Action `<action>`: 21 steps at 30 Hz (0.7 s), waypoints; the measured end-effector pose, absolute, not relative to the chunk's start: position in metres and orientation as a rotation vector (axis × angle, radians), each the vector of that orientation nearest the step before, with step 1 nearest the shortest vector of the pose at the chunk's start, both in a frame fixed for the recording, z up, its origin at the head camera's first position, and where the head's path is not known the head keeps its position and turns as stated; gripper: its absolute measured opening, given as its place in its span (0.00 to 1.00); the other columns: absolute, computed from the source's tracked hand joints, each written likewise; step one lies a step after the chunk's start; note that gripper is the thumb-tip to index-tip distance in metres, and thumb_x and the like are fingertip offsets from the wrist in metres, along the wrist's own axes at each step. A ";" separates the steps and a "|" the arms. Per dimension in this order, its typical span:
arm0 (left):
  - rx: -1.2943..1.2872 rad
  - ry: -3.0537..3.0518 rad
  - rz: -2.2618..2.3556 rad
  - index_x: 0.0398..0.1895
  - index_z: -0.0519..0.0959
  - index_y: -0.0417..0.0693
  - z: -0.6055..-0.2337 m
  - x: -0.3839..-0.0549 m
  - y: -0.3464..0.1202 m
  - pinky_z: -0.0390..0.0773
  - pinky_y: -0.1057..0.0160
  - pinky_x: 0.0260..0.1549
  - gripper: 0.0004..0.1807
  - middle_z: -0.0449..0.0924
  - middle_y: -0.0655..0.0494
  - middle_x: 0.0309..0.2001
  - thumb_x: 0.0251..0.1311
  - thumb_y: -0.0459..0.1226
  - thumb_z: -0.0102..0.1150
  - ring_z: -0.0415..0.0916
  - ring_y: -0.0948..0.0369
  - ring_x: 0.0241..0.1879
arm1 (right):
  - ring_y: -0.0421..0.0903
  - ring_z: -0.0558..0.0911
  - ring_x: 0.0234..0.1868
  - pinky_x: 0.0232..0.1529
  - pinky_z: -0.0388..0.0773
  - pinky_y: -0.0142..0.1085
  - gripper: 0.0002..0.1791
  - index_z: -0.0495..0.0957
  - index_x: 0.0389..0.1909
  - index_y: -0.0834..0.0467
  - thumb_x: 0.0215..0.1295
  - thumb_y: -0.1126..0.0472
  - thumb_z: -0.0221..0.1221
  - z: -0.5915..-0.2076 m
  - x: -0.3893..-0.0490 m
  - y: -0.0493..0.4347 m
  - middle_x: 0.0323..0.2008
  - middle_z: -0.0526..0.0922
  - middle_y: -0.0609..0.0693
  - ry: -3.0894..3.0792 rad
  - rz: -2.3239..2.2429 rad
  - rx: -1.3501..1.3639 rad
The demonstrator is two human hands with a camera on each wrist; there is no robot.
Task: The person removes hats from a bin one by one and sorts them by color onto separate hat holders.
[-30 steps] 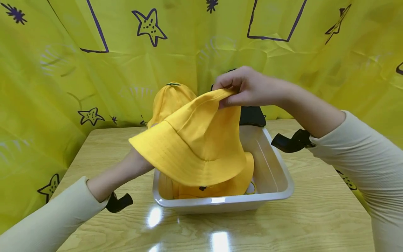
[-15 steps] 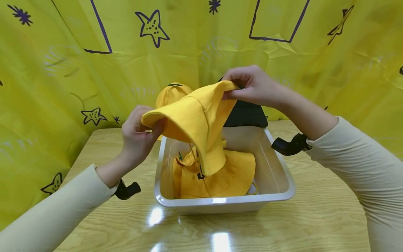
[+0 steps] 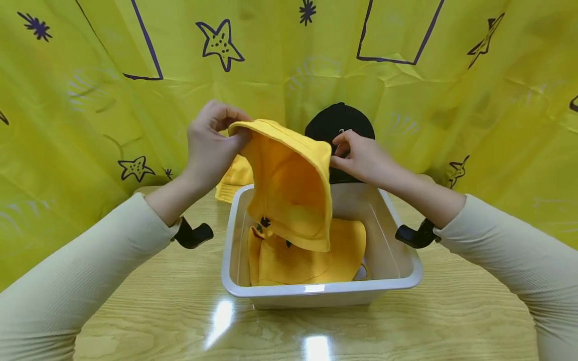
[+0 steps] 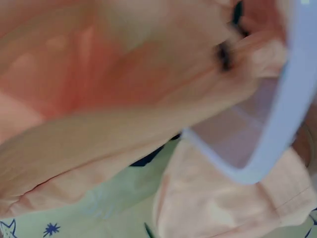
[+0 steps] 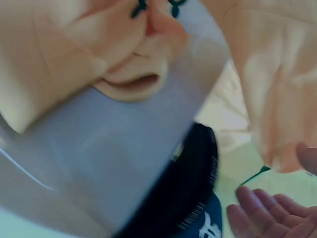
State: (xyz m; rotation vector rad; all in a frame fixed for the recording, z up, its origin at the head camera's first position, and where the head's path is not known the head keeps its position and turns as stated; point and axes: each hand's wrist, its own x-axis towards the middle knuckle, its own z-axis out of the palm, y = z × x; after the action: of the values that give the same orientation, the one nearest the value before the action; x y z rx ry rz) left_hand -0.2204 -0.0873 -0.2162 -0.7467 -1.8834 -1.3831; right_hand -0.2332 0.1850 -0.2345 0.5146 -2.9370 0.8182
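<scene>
My left hand (image 3: 214, 135) pinches the brim of a yellow bucket hat (image 3: 289, 185) and holds it up over the bin. The hat hangs with its hollow inside facing me; a dark cord toggle (image 3: 265, 222) shows at its lower left. My right hand (image 3: 363, 155) is at the hat's right upper corner. In the right wrist view, its fingers (image 5: 262, 213) are loosely extended beside the hat's crown (image 5: 277, 114), gripping nothing. Beneath, more yellow cloth headwear (image 3: 311, 265) lies in the pale plastic bin (image 3: 316, 289).
Behind the bin stands a black cap (image 3: 338, 123) with white lettering. Another yellow hat (image 3: 236, 183) sits at the back left, partly covered by the held hat. The bin rests on a wood-grain table (image 3: 180, 311) before a yellow patterned curtain (image 3: 289, 30).
My left hand, hidden behind the hat at first, has risen with the brim. The hat has turned to show its inside. My right hand has let go of it and moved slightly lower right.
</scene>
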 end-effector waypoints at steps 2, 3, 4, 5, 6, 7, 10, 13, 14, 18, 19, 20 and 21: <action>-0.666 -1.933 -1.465 0.29 0.80 0.32 -0.206 -0.222 -0.084 0.75 0.73 0.29 0.04 0.72 0.64 0.30 0.49 0.22 0.57 0.75 0.68 0.29 | 0.56 0.79 0.47 0.48 0.75 0.49 0.28 0.68 0.58 0.65 0.63 0.53 0.59 -0.240 -0.231 0.186 0.47 0.80 0.61 -3.013 0.760 0.524; -0.623 -1.956 -1.515 0.29 0.80 0.32 -0.202 -0.223 -0.083 0.76 0.72 0.26 0.04 0.71 0.63 0.30 0.50 0.22 0.57 0.76 0.67 0.28 | 0.56 0.80 0.47 0.48 0.75 0.49 0.28 0.68 0.57 0.66 0.63 0.53 0.60 -0.242 -0.229 0.186 0.47 0.80 0.62 -3.037 0.743 0.547; -0.584 -1.977 -1.555 0.29 0.80 0.33 -0.198 -0.224 -0.082 0.76 0.72 0.24 0.04 0.71 0.61 0.31 0.51 0.23 0.56 0.76 0.66 0.26 | 0.55 0.80 0.47 0.49 0.76 0.48 0.28 0.68 0.57 0.67 0.62 0.54 0.60 -0.243 -0.228 0.187 0.47 0.80 0.62 -3.054 0.740 0.573; -0.545 -1.993 -1.584 0.30 0.80 0.34 -0.194 -0.225 -0.081 0.77 0.71 0.22 0.04 0.71 0.60 0.32 0.51 0.23 0.56 0.76 0.66 0.25 | 0.56 0.81 0.46 0.49 0.76 0.48 0.26 0.68 0.56 0.67 0.61 0.56 0.61 -0.244 -0.226 0.187 0.47 0.80 0.63 -3.060 0.744 0.605; -0.512 -2.001 -1.618 0.29 0.80 0.36 -0.191 -0.226 -0.081 0.78 0.70 0.21 0.04 0.71 0.58 0.32 0.52 0.24 0.56 0.76 0.65 0.24 | 0.55 0.81 0.45 0.49 0.76 0.47 0.25 0.69 0.55 0.68 0.61 0.59 0.61 -0.245 -0.224 0.186 0.47 0.80 0.63 -3.059 0.754 0.638; -0.480 -1.998 -1.655 0.29 0.80 0.36 -0.188 -0.226 -0.080 0.78 0.69 0.19 0.04 0.71 0.57 0.33 0.52 0.24 0.56 0.76 0.64 0.23 | 0.56 0.81 0.45 0.49 0.77 0.47 0.24 0.69 0.55 0.68 0.60 0.62 0.60 -0.244 -0.222 0.186 0.47 0.80 0.63 -3.055 0.769 0.670; -0.415 -1.978 -1.681 0.28 0.80 0.40 -0.179 -0.229 -0.081 0.79 0.69 0.18 0.05 0.73 0.56 0.32 0.52 0.25 0.56 0.75 0.64 0.20 | 0.57 0.80 0.46 0.50 0.76 0.48 0.26 0.65 0.56 0.70 0.55 0.71 0.56 -0.245 -0.214 0.187 0.50 0.76 0.66 -3.067 0.862 0.805; -0.359 -1.956 -1.673 0.26 0.80 0.43 -0.174 -0.231 -0.085 0.78 0.69 0.18 0.06 0.76 0.57 0.26 0.52 0.26 0.56 0.75 0.64 0.18 | 0.58 0.77 0.49 0.51 0.75 0.47 0.36 0.56 0.63 0.69 0.50 0.73 0.57 -0.247 -0.205 0.188 0.57 0.69 0.67 -3.157 1.044 0.879; -0.341 -1.954 -1.662 0.26 0.81 0.45 -0.173 -0.232 -0.087 0.78 0.69 0.18 0.06 0.77 0.57 0.24 0.52 0.26 0.57 0.75 0.64 0.17 | 0.58 0.76 0.51 0.52 0.75 0.47 0.41 0.52 0.65 0.68 0.50 0.72 0.59 -0.249 -0.203 0.187 0.59 0.67 0.67 -3.185 1.111 0.873; -0.300 -1.938 -1.666 0.25 0.81 0.45 -0.171 -0.231 -0.094 0.79 0.69 0.19 0.06 0.76 0.58 0.18 0.52 0.27 0.58 0.76 0.64 0.16 | 0.61 0.74 0.54 0.51 0.75 0.47 0.59 0.36 0.70 0.63 0.49 0.60 0.70 -0.259 -0.195 0.180 0.64 0.58 0.68 -3.232 1.313 0.748; -0.297 -1.935 -1.665 0.25 0.81 0.45 -0.171 -0.231 -0.095 0.80 0.69 0.19 0.06 0.76 0.58 0.18 0.52 0.27 0.58 0.76 0.64 0.16 | 0.62 0.75 0.54 0.51 0.75 0.47 0.62 0.34 0.70 0.63 0.48 0.57 0.72 -0.263 -0.194 0.177 0.64 0.58 0.69 -3.229 1.313 0.728; -0.297 -1.932 -1.666 0.25 0.81 0.45 -0.171 -0.231 -0.096 0.80 0.69 0.19 0.06 0.76 0.58 0.18 0.52 0.27 0.58 0.76 0.64 0.16 | 0.62 0.74 0.54 0.51 0.75 0.47 0.64 0.33 0.70 0.64 0.47 0.56 0.73 -0.266 -0.192 0.174 0.63 0.59 0.70 -3.225 1.320 0.710; -0.299 -1.928 -1.668 0.25 0.82 0.45 -0.171 -0.231 -0.096 0.80 0.69 0.19 0.06 0.76 0.58 0.18 0.52 0.27 0.58 0.76 0.64 0.16 | 0.62 0.74 0.54 0.51 0.75 0.46 0.64 0.32 0.69 0.64 0.46 0.55 0.73 -0.269 -0.190 0.170 0.61 0.60 0.71 -3.229 1.334 0.687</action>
State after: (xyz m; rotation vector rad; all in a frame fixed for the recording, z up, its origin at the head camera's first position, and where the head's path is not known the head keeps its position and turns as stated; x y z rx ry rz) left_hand -0.2313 -0.0963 -0.1706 -0.2988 -1.9282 -1.6685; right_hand -0.1899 0.1705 -0.2689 0.6870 -3.2293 1.3336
